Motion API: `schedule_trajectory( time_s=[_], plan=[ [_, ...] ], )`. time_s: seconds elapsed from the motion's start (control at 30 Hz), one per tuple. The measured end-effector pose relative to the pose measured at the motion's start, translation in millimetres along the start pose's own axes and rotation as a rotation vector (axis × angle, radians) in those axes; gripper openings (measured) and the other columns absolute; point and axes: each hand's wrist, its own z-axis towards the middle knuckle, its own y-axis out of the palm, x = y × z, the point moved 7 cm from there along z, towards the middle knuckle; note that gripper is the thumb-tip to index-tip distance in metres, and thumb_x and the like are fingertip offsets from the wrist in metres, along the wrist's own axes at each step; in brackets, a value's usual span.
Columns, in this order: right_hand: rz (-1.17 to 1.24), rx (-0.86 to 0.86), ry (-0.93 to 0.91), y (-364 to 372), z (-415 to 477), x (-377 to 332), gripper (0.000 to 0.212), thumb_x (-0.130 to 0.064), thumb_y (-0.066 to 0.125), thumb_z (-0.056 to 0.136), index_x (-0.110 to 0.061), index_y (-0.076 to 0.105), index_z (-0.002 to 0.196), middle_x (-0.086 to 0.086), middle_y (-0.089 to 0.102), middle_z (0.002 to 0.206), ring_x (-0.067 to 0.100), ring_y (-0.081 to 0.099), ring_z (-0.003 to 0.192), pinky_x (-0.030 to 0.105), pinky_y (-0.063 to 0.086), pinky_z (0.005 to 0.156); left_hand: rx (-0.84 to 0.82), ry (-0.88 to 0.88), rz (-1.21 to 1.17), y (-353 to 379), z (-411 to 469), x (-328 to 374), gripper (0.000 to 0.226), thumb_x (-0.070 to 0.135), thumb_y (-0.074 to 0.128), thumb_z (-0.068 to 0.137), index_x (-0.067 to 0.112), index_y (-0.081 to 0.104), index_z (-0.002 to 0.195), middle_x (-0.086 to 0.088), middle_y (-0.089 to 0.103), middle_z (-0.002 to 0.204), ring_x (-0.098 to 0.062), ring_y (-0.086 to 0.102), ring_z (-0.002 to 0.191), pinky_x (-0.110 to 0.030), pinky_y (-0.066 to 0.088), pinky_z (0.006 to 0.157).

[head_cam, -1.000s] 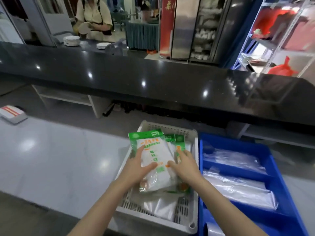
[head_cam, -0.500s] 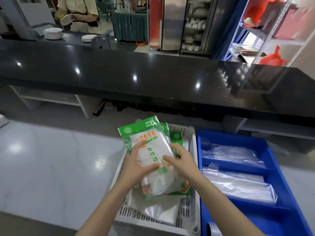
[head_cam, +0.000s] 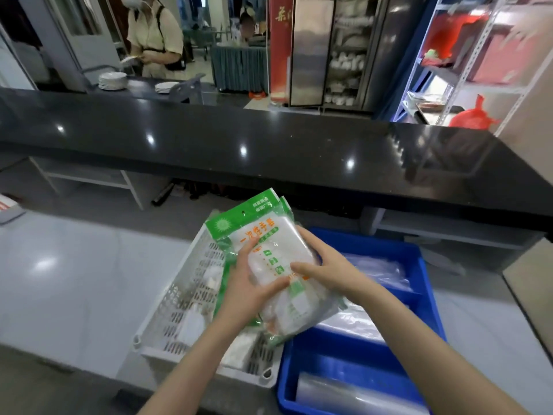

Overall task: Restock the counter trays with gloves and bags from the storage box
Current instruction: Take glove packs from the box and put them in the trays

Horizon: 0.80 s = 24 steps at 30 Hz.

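Observation:
Both hands hold a small stack of glove packs [head_cam: 269, 235], clear plastic with green headers and orange print, lifted and tilted over the seam between two trays. My left hand [head_cam: 248, 283] grips the stack's left side with the thumb across its front. My right hand [head_cam: 323, 265] clasps the right edge. Below on the left sits a white slotted tray [head_cam: 167, 319] with some clear plastic packets lying in it. To the right stands a blue divided tray [head_cam: 425, 295] holding flat clear plastic bags [head_cam: 377, 268] in its compartments.
A long black counter [head_cam: 269, 151] runs across just beyond the trays. The trays rest on a grey worktop [head_cam: 74, 280]. A person stands behind the counter at the far left near stacked white plates [head_cam: 112, 80]. Metal shelving [head_cam: 466, 70] fills the right.
The glove packs have been lifted out of the white tray and swung up and to the right, now partly over the blue tray. Both hands kept their hold.

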Motion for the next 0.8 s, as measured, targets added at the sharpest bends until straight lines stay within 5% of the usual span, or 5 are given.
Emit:
schedule_trajectory(
  time_s=[0.13, 0.27, 0.4, 0.6, 0.8],
  plan=[
    [-0.041, 0.029, 0.002, -59.3, -31.1, 8.9, 0.064, -0.023, 0.071, 0.08, -0.059, 0.043, 0.124, -0.011, 0.068, 0.106, 0.01, 0.072, 0.087, 0.029, 0.061, 0.069, -0.137, -0.019, 0.021, 53.8, -5.3, 8.6, 0.086, 0.035, 0.083, 0.068, 0.057, 0.032, 0.133, 0.033, 0.045, 0.125, 0.011, 0.056, 0.108, -0.024, 0.056, 0.083],
    [-0.141, 0.085, 0.032, -128.7, -63.6, 20.8, 0.069, -0.015, 0.074, 0.078, -0.055, 0.045, 0.126, -0.006, 0.074, 0.094, 0.012, 0.074, 0.079, 0.025, 0.06, 0.062, -0.279, -0.026, 0.184, 98.8, -6.5, 12.1, 0.073, 0.036, 0.072, 0.081, 0.062, 0.028, 0.133, 0.018, 0.056, 0.12, -0.002, 0.063, 0.097, -0.024, 0.057, 0.071],
    [-0.372, 0.165, 0.087, -190.5, -94.5, 34.2, 0.074, -0.018, 0.074, 0.077, -0.052, 0.039, 0.132, -0.008, 0.067, 0.107, 0.01, 0.072, 0.083, 0.034, 0.062, 0.073, -0.317, 0.049, 0.433, 130.9, 4.3, 16.7, 0.061, 0.044, 0.063, 0.085, 0.059, 0.029, 0.133, 0.012, 0.065, 0.087, -0.001, 0.064, 0.066, -0.017, 0.049, 0.061],
    [-0.708, 0.304, 0.175, -252.8, -123.7, 51.3, 0.078, -0.021, 0.071, 0.08, -0.051, 0.03, 0.139, -0.001, 0.059, 0.127, 0.016, 0.065, 0.097, 0.04, 0.057, 0.084, -0.324, 0.089, 0.594, 166.4, 34.5, 6.8, 0.038, 0.032, 0.061, 0.087, 0.031, 0.053, 0.124, 0.013, 0.064, 0.088, -0.005, 0.061, 0.083, -0.033, 0.053, 0.079],
    [-0.956, 0.425, 0.237, -276.4, -131.1, 58.0, 0.08, -0.025, 0.066, 0.083, -0.058, 0.019, 0.138, -0.001, 0.06, 0.125, 0.021, 0.062, 0.102, 0.044, 0.057, 0.078, -0.509, 0.165, 0.917, 208.2, 75.3, -27.3, 0.052, 0.04, 0.06, 0.087, 0.016, 0.052, 0.132, -0.004, 0.055, 0.131, -0.024, 0.046, 0.122, -0.037, 0.041, 0.099]
  ],
)
